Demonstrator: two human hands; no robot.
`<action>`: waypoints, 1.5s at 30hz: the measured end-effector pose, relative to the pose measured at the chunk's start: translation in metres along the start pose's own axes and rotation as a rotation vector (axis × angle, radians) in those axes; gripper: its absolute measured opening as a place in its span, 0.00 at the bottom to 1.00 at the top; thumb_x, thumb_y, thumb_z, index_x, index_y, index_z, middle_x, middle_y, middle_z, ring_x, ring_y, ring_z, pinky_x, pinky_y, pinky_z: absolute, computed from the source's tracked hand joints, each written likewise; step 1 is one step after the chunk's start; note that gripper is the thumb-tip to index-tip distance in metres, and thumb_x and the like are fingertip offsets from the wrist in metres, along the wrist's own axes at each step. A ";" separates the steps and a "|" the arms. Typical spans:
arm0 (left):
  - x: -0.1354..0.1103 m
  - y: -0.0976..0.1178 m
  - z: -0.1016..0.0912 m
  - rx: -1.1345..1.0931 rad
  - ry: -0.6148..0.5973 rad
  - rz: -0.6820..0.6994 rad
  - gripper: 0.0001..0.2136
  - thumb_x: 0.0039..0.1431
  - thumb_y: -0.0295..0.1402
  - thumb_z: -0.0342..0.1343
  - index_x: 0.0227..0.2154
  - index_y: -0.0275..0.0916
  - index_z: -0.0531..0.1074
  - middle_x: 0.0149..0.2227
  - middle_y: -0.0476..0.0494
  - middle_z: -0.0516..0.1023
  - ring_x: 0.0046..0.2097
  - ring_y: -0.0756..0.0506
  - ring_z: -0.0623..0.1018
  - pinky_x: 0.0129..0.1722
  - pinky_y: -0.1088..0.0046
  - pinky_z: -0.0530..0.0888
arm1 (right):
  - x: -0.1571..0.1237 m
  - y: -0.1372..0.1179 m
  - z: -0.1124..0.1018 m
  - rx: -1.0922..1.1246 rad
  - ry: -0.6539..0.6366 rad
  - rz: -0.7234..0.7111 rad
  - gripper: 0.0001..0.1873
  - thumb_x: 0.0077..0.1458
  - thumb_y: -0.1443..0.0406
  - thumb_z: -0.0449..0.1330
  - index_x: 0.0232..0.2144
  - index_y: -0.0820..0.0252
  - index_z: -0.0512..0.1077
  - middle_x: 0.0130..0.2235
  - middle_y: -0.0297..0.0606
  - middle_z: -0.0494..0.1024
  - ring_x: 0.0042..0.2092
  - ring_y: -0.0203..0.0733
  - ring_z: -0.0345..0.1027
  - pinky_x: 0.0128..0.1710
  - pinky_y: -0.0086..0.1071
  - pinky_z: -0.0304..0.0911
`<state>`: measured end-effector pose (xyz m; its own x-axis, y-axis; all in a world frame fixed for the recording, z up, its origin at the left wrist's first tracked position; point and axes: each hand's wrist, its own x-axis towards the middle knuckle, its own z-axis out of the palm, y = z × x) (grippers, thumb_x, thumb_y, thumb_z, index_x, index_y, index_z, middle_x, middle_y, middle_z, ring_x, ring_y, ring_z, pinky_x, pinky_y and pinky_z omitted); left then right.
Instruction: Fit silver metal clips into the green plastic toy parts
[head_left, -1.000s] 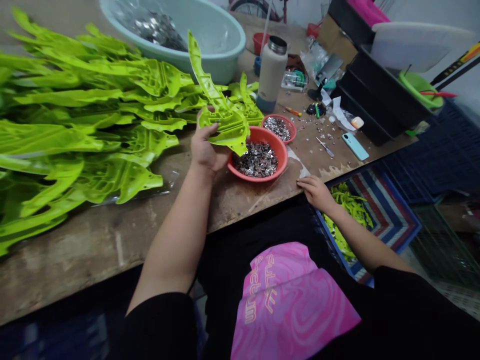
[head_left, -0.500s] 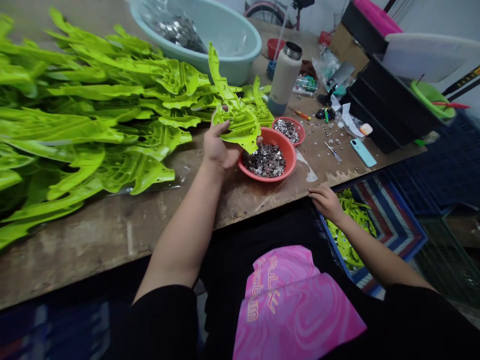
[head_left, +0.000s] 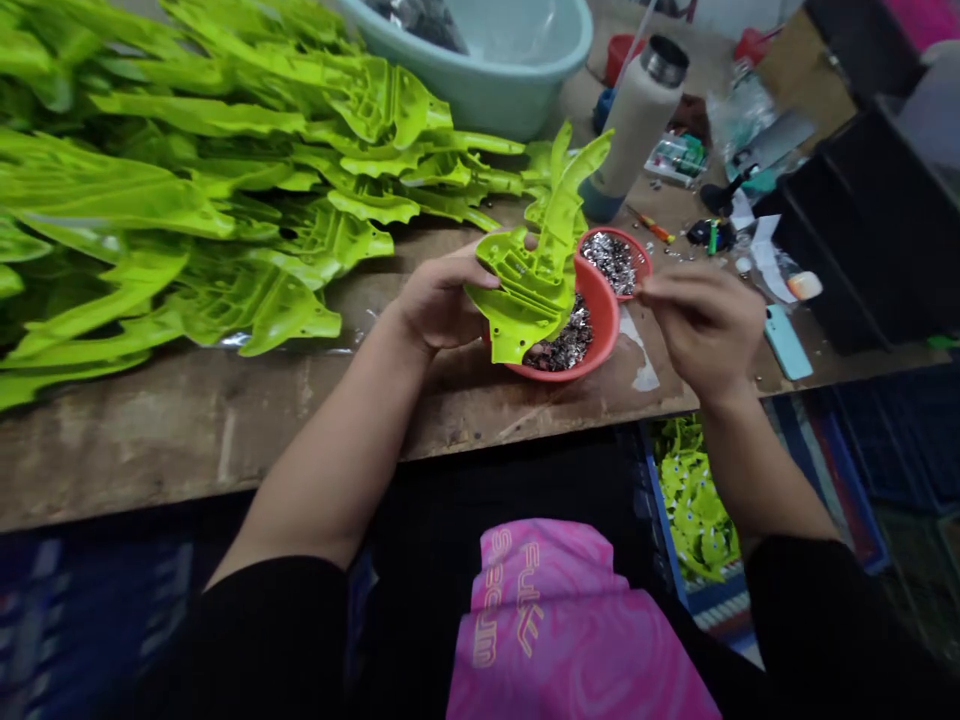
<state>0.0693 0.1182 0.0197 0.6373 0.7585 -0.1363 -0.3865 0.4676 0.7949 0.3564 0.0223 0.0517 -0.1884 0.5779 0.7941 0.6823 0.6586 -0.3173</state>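
My left hand [head_left: 439, 300] grips a lime-green molded plastic part [head_left: 529, 285], its ribbed inner side facing up. The part is tilted over a larger red bowl [head_left: 609, 325] of small shiny metal pieces and hides much of it. Beside the rim of a smaller red bowl [head_left: 646, 265], also filled with shiny metal bits, my right hand [head_left: 709, 325] hovers with thumb and fingers pinched together. Whatever those fingertips hold, if anything, is too small and blurred to name.
Many more lime-green parts [head_left: 202, 190] are heaped on the left of the table. Behind stand a pale blue basin [head_left: 495, 95] and a bottle [head_left: 637, 120]. A screwdriver [head_left: 652, 226] and phone [head_left: 787, 342] lie at right. A crate below holds green parts [head_left: 694, 500].
My right hand has risen from the table's front edge to the smaller bowl, its fingers now pinched. In my left hand, the green part has turned, its long arm leaning right.
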 end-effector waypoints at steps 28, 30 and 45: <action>0.010 0.001 0.007 0.074 0.232 -0.030 0.28 0.33 0.34 0.66 0.45 0.42 0.85 0.43 0.38 0.89 0.50 0.25 0.88 0.51 0.35 0.89 | 0.012 0.070 0.003 -0.442 -0.147 0.596 0.23 0.78 0.57 0.50 0.64 0.49 0.78 0.64 0.43 0.82 0.66 0.51 0.74 0.70 0.50 0.70; 0.011 0.003 0.017 0.011 0.237 0.041 0.24 0.34 0.30 0.64 0.41 0.42 0.84 0.41 0.39 0.89 0.52 0.25 0.87 0.53 0.32 0.88 | -0.023 0.091 -0.042 -0.665 -0.192 0.904 0.25 0.74 0.62 0.52 0.65 0.60 0.77 0.63 0.52 0.83 0.64 0.55 0.77 0.70 0.51 0.69; 0.026 -0.025 -0.001 -0.093 0.208 0.292 0.29 0.41 0.29 0.73 0.47 0.43 0.69 0.44 0.44 0.86 0.57 0.30 0.88 0.57 0.50 0.87 | 0.037 0.049 0.047 0.302 -0.296 0.671 0.20 0.65 0.45 0.64 0.37 0.54 0.74 0.30 0.30 0.72 0.30 0.35 0.65 0.34 0.32 0.66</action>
<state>0.0945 0.1266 -0.0038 0.3455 0.9377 -0.0365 -0.5970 0.2497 0.7624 0.3500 0.0988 0.0417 -0.0134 0.9739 0.2264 0.5039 0.2022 -0.8398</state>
